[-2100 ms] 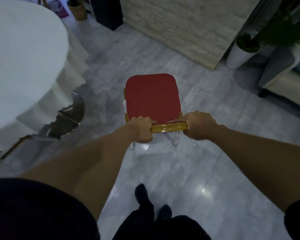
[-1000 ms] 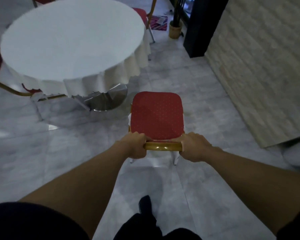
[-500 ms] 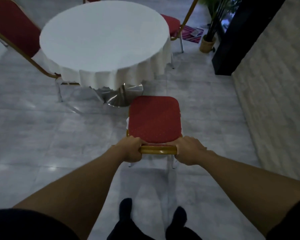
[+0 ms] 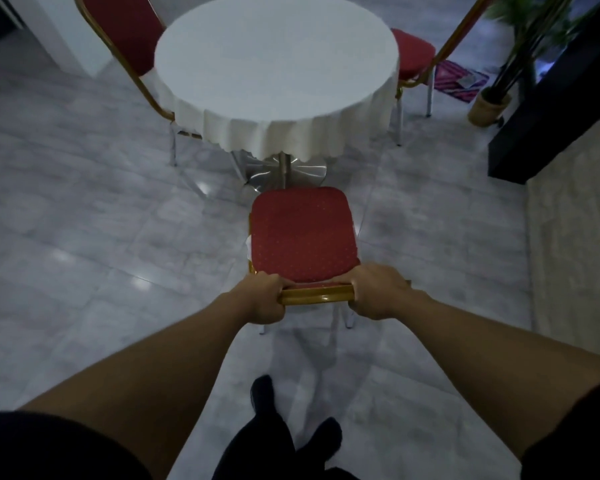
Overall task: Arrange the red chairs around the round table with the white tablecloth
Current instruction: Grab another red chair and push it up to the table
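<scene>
A red chair (image 4: 302, 233) with a dotted seat and gold frame stands in front of me, its seat facing the round table (image 4: 274, 64) with the white tablecloth. My left hand (image 4: 262, 301) and my right hand (image 4: 378, 292) both grip the gold top bar of its backrest. The chair's front edge is just short of the table's shiny metal base (image 4: 284, 171). A second red chair (image 4: 125, 32) stands at the table's left side. A third red chair (image 4: 413, 57) stands at its right side.
A potted plant in a woven basket (image 4: 489, 107) and a pink mat (image 4: 461, 81) lie at the far right. A black panel (image 4: 551, 109) and a pale stone wall (image 4: 575, 237) run along the right. My dark shoes (image 4: 291, 420) are on the grey tiled floor.
I have turned left with the chair in both hands, so the table has swung from my left to straight ahead. The chair is now closer to the table's base.
</scene>
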